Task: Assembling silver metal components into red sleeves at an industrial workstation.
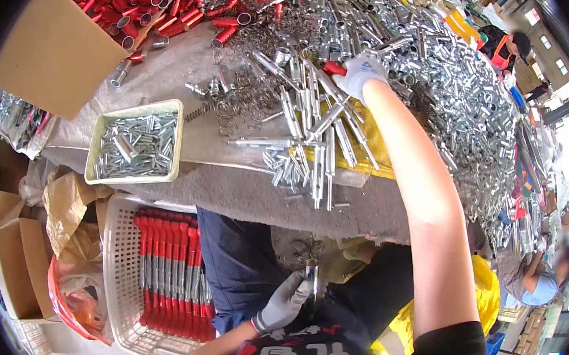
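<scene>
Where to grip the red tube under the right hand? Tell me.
Judging by its pose, take the red tube across its bare near end, coming from above. It lies flat on the heap of metal tubes, and the right hand already covers its far end.

Silver tubes (423, 64) heaped at 1 o'clock; red-capped ones (171, 275) in white basket (120, 273) at 8. Grey-white gloves are worn on both hands; cream tray (133, 111) at 10.
</scene>
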Available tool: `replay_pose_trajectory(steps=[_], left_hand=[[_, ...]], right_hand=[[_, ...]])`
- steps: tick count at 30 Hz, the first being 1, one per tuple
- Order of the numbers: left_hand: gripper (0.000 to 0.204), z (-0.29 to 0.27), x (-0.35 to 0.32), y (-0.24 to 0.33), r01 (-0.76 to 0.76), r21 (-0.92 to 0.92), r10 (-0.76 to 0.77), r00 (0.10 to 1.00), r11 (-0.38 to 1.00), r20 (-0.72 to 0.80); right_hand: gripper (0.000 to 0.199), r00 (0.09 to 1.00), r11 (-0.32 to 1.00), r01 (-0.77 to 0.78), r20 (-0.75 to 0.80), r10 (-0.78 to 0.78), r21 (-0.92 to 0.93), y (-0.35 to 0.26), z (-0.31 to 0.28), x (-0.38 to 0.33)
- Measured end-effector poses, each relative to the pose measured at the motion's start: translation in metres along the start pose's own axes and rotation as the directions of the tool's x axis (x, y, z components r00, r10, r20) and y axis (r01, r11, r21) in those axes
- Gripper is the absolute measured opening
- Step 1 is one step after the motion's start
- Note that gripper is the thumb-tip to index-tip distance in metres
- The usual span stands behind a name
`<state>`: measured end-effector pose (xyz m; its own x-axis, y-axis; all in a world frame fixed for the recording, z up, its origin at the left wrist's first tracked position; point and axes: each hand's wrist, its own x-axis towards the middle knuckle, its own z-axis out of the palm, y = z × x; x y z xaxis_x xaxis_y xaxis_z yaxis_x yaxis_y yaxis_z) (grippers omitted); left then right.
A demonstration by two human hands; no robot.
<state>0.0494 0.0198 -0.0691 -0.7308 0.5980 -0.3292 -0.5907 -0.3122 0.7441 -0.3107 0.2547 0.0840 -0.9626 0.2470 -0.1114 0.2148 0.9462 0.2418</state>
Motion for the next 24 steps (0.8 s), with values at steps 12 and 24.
replay_pose_trajectory(steps=[12, 24], left_hand=[[0.022, 0.013, -0.001, -0.017, 0.15, -0.098, -0.124, 0.965, 0.984, 0.231], [0.045, 0.095, 0.021, 0.11, -0.022, 0.069, 0.004, 0.968, 0.997, 0.252]], right_hand=[[0.042, 0.371, 0.524, 0.824, -0.904, -0.212, 0.215, 0.06, 0.038, -0.152], [0.022, 0.286, 0.317, 0.93, -0.907, -0.31, 0.184, 0.084, 0.067, -0.327]])
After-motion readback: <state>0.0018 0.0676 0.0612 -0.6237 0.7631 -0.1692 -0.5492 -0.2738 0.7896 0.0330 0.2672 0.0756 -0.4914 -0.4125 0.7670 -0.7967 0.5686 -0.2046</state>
